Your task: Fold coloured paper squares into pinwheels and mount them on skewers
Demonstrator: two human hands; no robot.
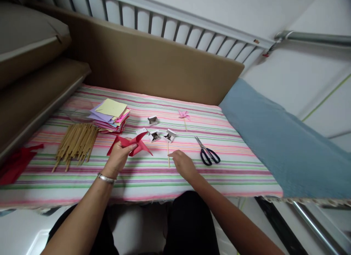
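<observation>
My left hand point(118, 157) holds a folded red paper pinwheel point(134, 144) just above the striped cloth point(153, 174). My right hand point(184, 164) rests low on the cloth with its fingertips at a thin wooden stick point(168, 154), which lies flat beside it. I cannot tell whether the fingers pinch the stick or only touch it. Three small open white boxes point(160, 135) with pins inside sit just beyond the stick.
A stack of coloured paper squares point(111, 114) and a bundle of wooden sticks point(76, 142) lie at the left. Black-handled scissors point(207, 152) lie right of my right hand. A finished pink pinwheel point(184, 116) lies farther back. Blue cloth point(279, 145) covers the right side.
</observation>
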